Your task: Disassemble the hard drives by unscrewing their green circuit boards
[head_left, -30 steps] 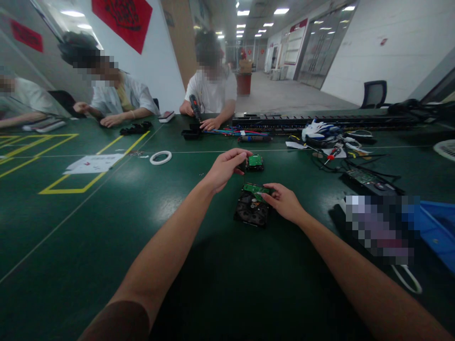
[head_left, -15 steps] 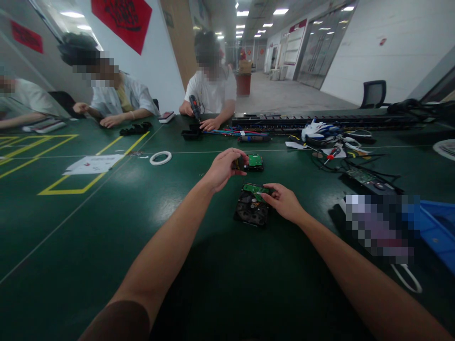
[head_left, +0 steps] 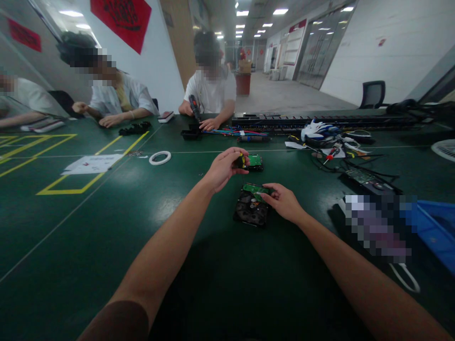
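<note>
A black hard drive [head_left: 250, 210] lies on the green table [head_left: 106, 222] in front of me, with a green circuit board [head_left: 256, 189] on its far end. My right hand [head_left: 282, 201] rests on the drive's right side, its fingers pinching the circuit board. My left hand [head_left: 224, 166] is closed on a small screwdriver with a black and yellow handle [head_left: 241, 162], held above the drive's far end. Just behind it lies a second drive with a green board [head_left: 255, 162].
Across the table sit three people; one holds an electric screwdriver [head_left: 194, 106] over a black tray [head_left: 192, 134]. A tape ring [head_left: 159, 157], a paper sheet [head_left: 90, 164], cables and tools [head_left: 334, 147], a long black rack [head_left: 320, 121] and a blue bin [head_left: 439, 232] lie around.
My left hand has picked up the small screwdriver from beside the far drive and drawn it slightly back toward me. My right hand stays on the circuit board.
</note>
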A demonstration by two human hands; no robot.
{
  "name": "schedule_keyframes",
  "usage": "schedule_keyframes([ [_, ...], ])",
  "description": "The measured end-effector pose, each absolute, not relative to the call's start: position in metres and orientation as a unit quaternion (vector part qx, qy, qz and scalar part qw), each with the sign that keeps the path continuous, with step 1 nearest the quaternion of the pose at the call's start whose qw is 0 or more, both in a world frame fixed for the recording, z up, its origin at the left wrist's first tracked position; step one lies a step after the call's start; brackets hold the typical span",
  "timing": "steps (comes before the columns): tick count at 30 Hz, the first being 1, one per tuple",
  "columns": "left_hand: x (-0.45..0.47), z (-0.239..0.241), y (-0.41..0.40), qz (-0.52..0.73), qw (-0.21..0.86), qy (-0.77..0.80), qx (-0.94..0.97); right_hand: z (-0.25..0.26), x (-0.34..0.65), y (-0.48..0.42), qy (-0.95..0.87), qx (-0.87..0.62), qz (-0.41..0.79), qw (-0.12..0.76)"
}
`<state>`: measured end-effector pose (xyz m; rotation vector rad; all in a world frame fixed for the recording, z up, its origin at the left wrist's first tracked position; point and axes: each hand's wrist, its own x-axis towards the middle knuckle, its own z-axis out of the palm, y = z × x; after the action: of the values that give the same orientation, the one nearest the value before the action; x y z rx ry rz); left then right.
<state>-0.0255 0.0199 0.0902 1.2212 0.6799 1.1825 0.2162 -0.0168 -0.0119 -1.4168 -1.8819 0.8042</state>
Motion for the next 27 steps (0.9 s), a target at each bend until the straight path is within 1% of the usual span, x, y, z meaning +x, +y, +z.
schedule_keyframes([
  [5,-0.0231,0.0866,0.0204,0.518,0.557,0.317,0.567,-0.0097,0.2151,-0.0181,-0.717,-0.544,0.3,0.318],
  [8,-0.0243,0.0862,0.0208,0.52,0.542,0.325,0.574,-0.0093,0.215,-0.0186,-0.716,-0.544,0.3,0.318],
  [15,-0.0266,0.0871,0.0197,0.495,0.562,0.308,0.587,-0.0097,0.2144,-0.0186,-0.714,-0.548,0.296,0.321],
  [22,-0.0251,0.0886,0.0195,0.513,0.619,0.287,0.521,-0.0073,0.2141,-0.0191,-0.717,-0.545,0.292,0.322],
  [27,-0.0272,0.0881,0.023,0.512,0.601,0.298,0.537,-0.0059,0.2136,-0.0202,-0.715,-0.546,0.297,0.318],
])
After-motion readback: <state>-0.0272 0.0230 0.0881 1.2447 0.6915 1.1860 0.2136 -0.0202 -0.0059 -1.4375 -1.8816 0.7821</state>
